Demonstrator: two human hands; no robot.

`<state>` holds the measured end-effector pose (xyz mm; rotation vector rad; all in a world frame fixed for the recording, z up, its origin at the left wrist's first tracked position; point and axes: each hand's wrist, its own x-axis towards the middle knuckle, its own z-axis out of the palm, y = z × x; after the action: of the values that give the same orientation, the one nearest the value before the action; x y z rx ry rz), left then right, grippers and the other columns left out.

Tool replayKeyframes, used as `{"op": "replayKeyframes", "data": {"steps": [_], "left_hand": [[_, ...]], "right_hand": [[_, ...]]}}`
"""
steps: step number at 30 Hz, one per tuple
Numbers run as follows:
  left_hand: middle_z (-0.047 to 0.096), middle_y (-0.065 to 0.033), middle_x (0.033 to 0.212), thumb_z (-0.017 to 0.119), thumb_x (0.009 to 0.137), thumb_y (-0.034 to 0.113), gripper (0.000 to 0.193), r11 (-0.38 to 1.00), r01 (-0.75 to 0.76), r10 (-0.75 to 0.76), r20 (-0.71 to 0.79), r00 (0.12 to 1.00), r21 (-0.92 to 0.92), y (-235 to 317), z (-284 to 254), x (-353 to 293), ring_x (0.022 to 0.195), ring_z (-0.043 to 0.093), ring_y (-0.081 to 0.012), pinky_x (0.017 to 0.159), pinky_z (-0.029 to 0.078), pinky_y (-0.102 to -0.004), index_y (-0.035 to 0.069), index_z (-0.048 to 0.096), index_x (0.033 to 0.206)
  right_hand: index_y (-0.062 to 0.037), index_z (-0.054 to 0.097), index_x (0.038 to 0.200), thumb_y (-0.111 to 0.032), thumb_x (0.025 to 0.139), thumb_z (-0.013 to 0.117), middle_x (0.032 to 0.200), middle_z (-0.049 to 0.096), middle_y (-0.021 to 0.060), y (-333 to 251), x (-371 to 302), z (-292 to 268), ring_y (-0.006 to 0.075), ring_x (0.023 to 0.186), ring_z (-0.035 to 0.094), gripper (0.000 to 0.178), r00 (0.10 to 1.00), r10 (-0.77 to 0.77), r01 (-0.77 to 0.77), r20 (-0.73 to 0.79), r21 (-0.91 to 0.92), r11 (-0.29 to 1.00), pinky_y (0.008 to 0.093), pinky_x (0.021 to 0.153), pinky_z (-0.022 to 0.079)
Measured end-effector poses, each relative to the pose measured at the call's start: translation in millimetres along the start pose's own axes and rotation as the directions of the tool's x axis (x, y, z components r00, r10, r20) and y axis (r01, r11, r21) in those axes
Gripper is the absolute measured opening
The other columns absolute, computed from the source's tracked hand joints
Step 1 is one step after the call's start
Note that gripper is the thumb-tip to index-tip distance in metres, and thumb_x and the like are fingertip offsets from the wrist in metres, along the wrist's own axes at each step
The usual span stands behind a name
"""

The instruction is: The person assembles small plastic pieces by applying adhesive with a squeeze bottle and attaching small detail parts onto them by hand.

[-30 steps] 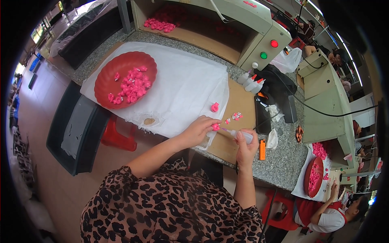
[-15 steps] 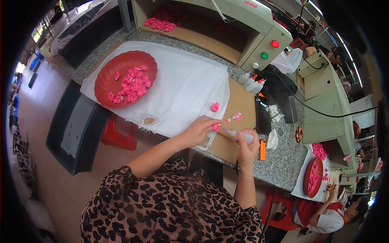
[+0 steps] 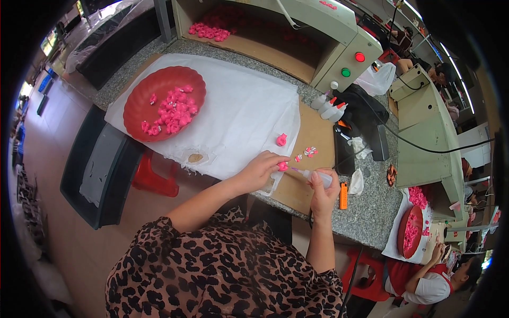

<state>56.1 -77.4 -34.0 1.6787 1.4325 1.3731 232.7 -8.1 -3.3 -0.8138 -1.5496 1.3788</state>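
My left hand (image 3: 261,170) pinches a small pink figure (image 3: 283,166) over the right edge of the white sheet (image 3: 238,106). In my right hand (image 3: 324,196) is a small translucent squeeze bottle (image 3: 321,179), fingers wrapped round it. The bottle's thin purple nozzle points left and its tip is at or very near the figure; I cannot tell whether they touch. Just beyond my hands, a few small pink-and-white pieces (image 3: 310,152) lie on the brown board (image 3: 315,127). Another pink figure (image 3: 281,140) rests on the sheet's edge.
A red scalloped bowl (image 3: 139,100) at the left holds many pink figures. White bottles (image 3: 334,112) with red caps, a black holder (image 3: 344,151) and an orange lighter (image 3: 343,196) are at the right. An open-fronted machine (image 3: 328,63) stands behind. A co-worker (image 3: 429,283) sits at the far right.
My hands, the figure and the bottle stay almost where they were. The co-worker's hands and head at the far right have shifted slightly.
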Motion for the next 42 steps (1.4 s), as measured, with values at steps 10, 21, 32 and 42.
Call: {"op": "replayKeyframes", "data": {"steps": [10,21,32,42], "left_hand": [[0.051,-0.0122,0.094,0.044,0.080,0.006,0.028,1.000,0.005,-0.005,-0.008,1.000,0.009,-0.4,-0.2,-0.2,0.092,0.044,-0.0265,0.082,0.034,-0.0327,0.003,0.049,0.108],[0.051,-0.0128,0.094,0.043,0.081,0.007,0.027,0.999,0.038,-0.038,-0.029,0.999,-0.003,1.9,-0.3,-0.8,0.091,0.045,-0.0271,0.082,0.034,-0.0331,0.004,0.049,0.107],[0.051,-0.0144,0.095,0.044,0.081,0.007,0.025,0.996,0.074,-0.077,-0.060,0.995,-0.054,3.7,-0.1,-1.0,0.094,0.045,-0.0277,0.083,0.035,-0.0331,0.003,0.049,0.106],[0.050,-0.0080,0.087,0.055,0.075,0.005,0.020,0.959,0.164,-0.191,-0.100,0.976,-0.229,-4.9,6.1,-0.9,0.075,0.050,-0.0156,0.068,0.042,-0.0264,0.002,0.049,0.094]], "right_hand": [[0.0014,0.047,0.086,-0.014,0.077,0.059,0.083,0.050,0.0074,-2.1,-1.9,1.0,0.0131,0.067,0.053,0.021,1.000,0.028,-0.028,0.008,0.003,1.000,0.0236,0.061,0.044],[0.0020,0.047,0.085,-0.014,0.077,0.059,0.084,0.049,0.0083,-1.6,-4.3,1.1,0.0138,0.068,0.052,0.022,0.999,-0.029,0.031,0.018,-0.116,0.993,0.0240,0.061,0.043],[0.0023,0.047,0.086,-0.013,0.077,0.059,0.085,0.049,0.0084,-0.4,-9.2,6.1,0.0138,0.067,0.053,0.022,0.999,0.008,-0.011,-0.040,-0.052,0.999,0.0235,0.061,0.043],[-0.0015,0.047,0.084,-0.013,0.078,0.058,0.075,0.051,0.0050,8.6,-17.0,17.9,0.0103,0.061,0.050,0.017,0.987,-0.028,0.029,-0.157,0.003,1.000,0.0208,0.056,0.042]]}}
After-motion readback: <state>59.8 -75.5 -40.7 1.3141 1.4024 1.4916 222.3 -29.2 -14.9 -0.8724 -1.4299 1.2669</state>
